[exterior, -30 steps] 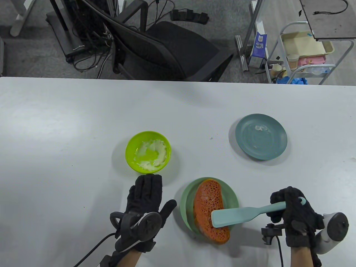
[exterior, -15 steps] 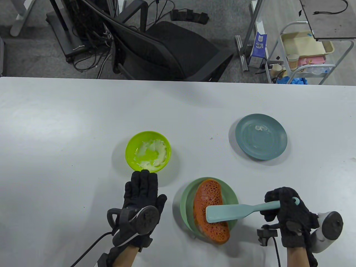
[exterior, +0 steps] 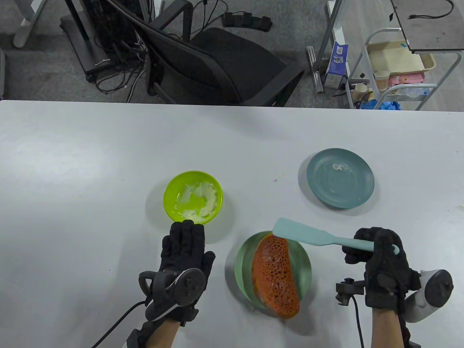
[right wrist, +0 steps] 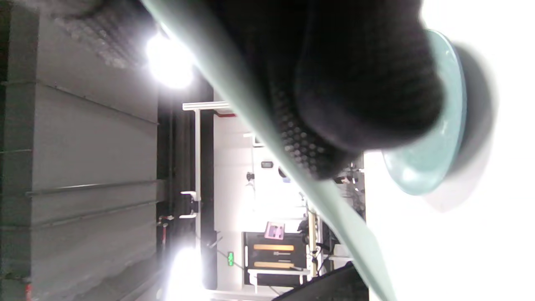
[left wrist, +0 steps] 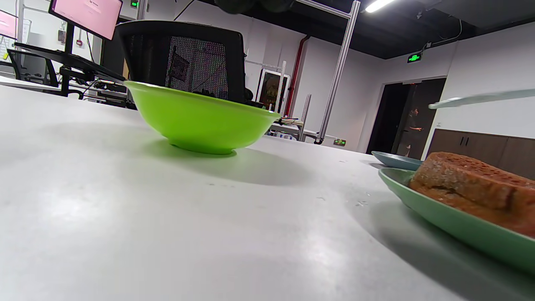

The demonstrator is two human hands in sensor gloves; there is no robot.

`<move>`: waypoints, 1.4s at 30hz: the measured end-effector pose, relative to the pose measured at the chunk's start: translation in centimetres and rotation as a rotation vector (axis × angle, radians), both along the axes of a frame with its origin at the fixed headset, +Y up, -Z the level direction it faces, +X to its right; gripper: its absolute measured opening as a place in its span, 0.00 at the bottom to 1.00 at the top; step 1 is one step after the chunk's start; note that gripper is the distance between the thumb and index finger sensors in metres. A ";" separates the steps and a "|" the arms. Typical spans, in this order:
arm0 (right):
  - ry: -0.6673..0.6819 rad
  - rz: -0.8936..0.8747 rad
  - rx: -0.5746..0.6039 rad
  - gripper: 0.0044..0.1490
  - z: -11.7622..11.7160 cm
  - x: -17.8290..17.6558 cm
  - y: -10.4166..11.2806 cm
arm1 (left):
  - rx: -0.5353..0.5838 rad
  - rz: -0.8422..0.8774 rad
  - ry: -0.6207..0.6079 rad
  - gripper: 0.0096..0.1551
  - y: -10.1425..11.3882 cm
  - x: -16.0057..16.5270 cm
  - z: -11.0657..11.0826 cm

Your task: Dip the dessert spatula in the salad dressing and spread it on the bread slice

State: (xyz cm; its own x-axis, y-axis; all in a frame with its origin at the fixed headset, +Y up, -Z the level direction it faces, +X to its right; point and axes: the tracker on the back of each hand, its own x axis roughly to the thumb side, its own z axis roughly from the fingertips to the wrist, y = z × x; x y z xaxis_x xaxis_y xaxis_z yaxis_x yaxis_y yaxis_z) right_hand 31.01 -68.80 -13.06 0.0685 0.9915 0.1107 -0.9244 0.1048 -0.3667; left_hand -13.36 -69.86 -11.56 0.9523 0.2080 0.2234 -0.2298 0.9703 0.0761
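Spatula (exterior: 308,235) in the right hand (exterior: 382,266), whose fingers (exterior: 357,250) are wrapped round the handle; its pale teal blade hangs above the far end of the bread slice (exterior: 275,275), clear of it in the left wrist view. Bread lies on the green plate (exterior: 302,266). Left hand (exterior: 183,259) rests flat on the bench (exterior: 90,181), fingers straight, tips at the lime bowl (exterior: 172,210) of white dressing (exterior: 197,203).

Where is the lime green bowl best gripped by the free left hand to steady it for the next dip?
Probably the near rim of the lime green bowl, reached from the person's side. The left hand lies flat on the table, fingertips just short of it. The flared wall allows a pinch, and the dressing stays open to the spatula.
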 end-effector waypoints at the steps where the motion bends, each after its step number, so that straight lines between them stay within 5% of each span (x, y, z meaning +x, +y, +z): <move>1: -0.001 0.011 -0.015 0.31 -0.3 0.1 0.3 | 0.002 -0.002 -0.002 0.42 0.0 0.1 0.0; 9: -0.092 0.055 -0.032 0.33 -2.8 0.0 0.4 | -0.011 0.016 -0.003 0.42 -0.1 -0.1 -0.1; 20: -0.220 0.130 -0.147 0.34 -5.2 0.4 -2.5 | -0.027 0.028 -0.006 0.43 -0.3 -0.1 -0.4; 34: -0.126 0.129 -0.227 0.38 -6.8 0.5 -4.7 | -0.039 0.034 0.008 0.43 -0.3 -0.3 -0.6; 42: -0.111 0.266 -0.236 0.42 -6.5 0.8 -3.6 | -0.046 0.041 0.008 0.44 -0.4 -0.3 -0.6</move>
